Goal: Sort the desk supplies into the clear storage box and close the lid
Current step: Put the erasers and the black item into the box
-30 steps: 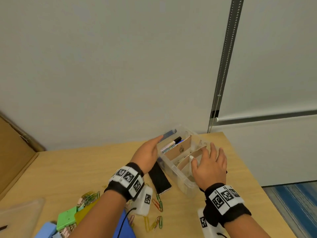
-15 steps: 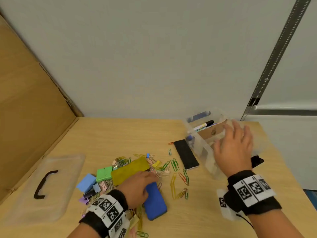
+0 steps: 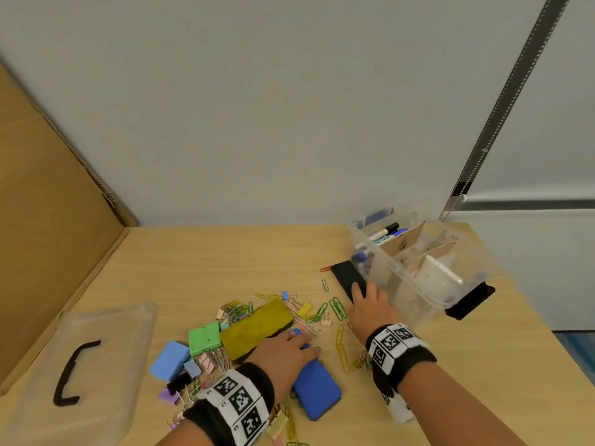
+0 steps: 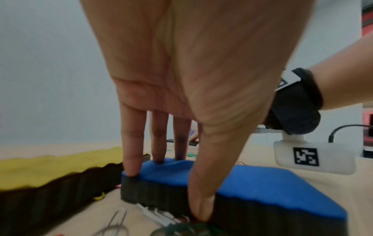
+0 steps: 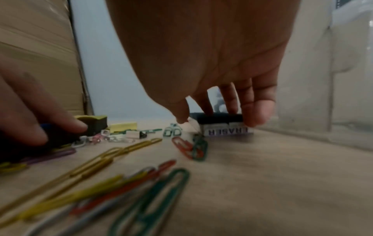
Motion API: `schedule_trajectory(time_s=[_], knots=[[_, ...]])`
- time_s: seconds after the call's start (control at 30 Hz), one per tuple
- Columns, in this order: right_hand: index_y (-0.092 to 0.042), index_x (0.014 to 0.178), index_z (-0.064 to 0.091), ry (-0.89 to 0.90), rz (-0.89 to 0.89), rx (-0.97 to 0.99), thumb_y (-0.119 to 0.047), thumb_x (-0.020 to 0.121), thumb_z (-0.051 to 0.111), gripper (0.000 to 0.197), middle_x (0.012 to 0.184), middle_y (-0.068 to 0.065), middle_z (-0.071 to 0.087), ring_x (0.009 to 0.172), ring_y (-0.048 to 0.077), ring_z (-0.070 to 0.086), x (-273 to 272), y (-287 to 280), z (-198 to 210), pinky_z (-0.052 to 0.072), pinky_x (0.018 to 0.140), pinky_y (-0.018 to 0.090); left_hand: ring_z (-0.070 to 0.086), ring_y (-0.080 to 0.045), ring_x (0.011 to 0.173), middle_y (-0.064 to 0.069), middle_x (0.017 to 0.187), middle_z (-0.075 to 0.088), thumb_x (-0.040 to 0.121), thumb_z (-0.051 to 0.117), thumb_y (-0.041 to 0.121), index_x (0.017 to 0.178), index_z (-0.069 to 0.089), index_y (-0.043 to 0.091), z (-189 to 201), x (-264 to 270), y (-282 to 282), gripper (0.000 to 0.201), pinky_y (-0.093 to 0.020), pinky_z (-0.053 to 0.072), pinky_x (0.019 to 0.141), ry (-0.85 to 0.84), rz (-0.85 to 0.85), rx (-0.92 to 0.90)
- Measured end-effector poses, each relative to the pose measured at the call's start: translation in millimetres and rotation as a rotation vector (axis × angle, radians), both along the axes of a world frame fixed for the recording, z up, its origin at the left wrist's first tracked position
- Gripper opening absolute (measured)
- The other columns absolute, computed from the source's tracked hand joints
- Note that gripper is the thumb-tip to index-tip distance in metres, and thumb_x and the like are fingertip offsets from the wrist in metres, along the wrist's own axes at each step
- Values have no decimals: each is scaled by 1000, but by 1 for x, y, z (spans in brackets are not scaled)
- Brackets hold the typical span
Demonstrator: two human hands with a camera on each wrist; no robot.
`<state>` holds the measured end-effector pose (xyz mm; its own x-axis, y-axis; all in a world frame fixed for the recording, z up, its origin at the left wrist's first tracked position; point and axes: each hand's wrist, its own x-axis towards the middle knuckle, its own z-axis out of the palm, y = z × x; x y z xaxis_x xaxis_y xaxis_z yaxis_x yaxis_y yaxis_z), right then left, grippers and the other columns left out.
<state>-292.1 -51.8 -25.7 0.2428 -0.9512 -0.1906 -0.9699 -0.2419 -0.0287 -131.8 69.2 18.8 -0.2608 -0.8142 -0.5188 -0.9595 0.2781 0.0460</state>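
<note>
The clear storage box [image 3: 380, 256] stands open at the table's far right, split by cardboard dividers, with markers [image 3: 384, 233] and a white object [image 3: 434, 278] inside. Its lid [image 3: 106, 349] with a black handle lies at the near left. My left hand [image 3: 286, 349] grips a blue eraser [image 3: 317, 391], thumb on its dark side and fingers on its far end [image 4: 177, 186]. My right hand [image 3: 370, 304] reaches down over the near end of a black eraser [image 3: 346, 276] beside the box. Its fingertips [image 5: 258, 115] sit on the top and edges of that eraser [image 5: 226, 131].
A yellow eraser [image 3: 257, 326], a green block [image 3: 204, 338], a blue block [image 3: 169, 360] and several paper clips [image 3: 336, 309] and binder clips litter the table's middle. Another black eraser [image 3: 470, 300] sticks out behind the box. Cardboard [image 3: 48, 220] walls the left side.
Both hands left the box. The left hand went down-left onto the blue eraser, then the right hand dropped onto the black eraser. The head view swung left.
</note>
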Motion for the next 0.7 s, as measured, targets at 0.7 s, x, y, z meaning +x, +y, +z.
schedule_trajectory(time_s=[0.7], knots=[[-25, 121, 48, -1315, -321, -49, -32, 83, 69, 44, 109, -5, 60, 104, 10, 57, -10, 34, 67, 48, 90, 30, 63, -4, 104, 4, 119, 61, 92, 59, 16, 119, 54, 25, 41, 97, -15, 29, -19, 50, 89, 1211, 639, -49]])
